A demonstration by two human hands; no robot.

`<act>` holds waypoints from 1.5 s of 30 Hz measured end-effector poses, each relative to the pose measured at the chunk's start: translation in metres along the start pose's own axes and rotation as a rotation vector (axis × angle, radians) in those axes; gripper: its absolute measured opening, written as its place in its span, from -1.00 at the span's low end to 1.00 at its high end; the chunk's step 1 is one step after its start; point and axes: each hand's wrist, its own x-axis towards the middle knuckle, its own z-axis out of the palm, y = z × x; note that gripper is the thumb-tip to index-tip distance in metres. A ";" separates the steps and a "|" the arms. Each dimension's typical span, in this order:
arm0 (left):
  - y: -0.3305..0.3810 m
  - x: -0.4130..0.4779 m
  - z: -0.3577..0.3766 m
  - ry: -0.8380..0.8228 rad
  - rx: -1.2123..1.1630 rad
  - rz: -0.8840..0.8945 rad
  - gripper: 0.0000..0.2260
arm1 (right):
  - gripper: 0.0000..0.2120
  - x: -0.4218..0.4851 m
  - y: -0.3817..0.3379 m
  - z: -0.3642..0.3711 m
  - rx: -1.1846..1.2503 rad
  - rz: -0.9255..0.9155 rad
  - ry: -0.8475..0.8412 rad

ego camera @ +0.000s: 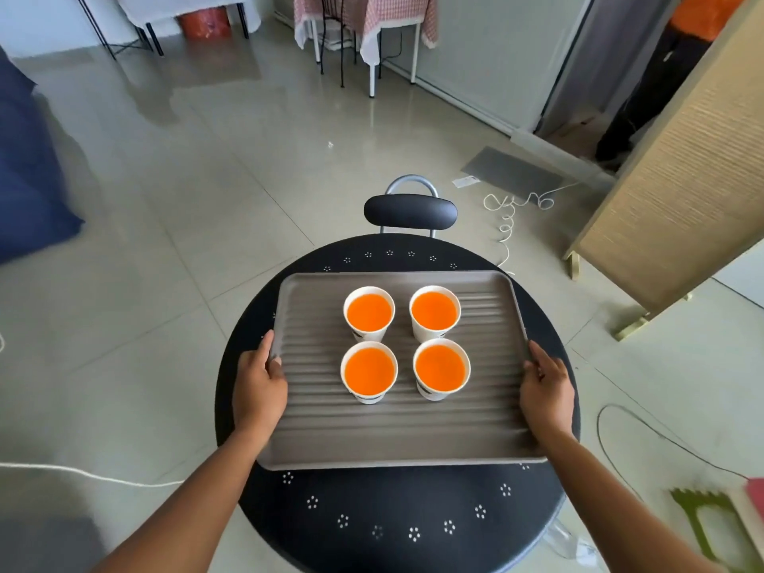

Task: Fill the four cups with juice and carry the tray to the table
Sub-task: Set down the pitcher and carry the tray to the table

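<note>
Four white paper cups are sitting in a two-by-two block on the ribbed grey tray [488, 407], all brimming with orange juice: one at 11 o'clock [368, 313], one at 1 o'clock [434, 313], one at 7 o'clock [369, 372] and one at 5 o'clock [441, 369] from the tray's middle. They are standing upright, close together but not touching. The tray is lying over the round black bench [397, 519], which is dotted with small white flowers; whether it is resting on the top or lifted just clear, I cannot tell. I am closing my left grip [259, 386] on the tray's 9 o'clock edge, thumb over the rim and fingers curling under. I am closing my right grip [545, 390] on the 3 o'clock edge the same way. A black chair back [410, 211] is showing beyond the bench at 12 o'clock, over pale floor tiles [165, 200].
</note>
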 end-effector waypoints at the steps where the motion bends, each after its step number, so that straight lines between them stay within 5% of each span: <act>1: 0.001 0.004 0.007 -0.002 -0.005 -0.004 -0.59 | -0.61 0.007 0.002 0.003 -0.001 0.006 0.001; 31: -0.021 0.078 0.090 -0.052 0.133 -0.004 -0.59 | -0.61 0.086 0.046 0.074 -0.078 0.081 -0.049; 38: -0.029 0.077 0.093 0.021 0.435 0.142 -0.58 | -0.58 0.085 0.049 0.076 -0.317 0.051 -0.101; 45: -0.028 0.075 0.092 0.067 0.491 0.142 -0.54 | -0.56 0.078 0.046 0.075 -0.380 0.042 -0.091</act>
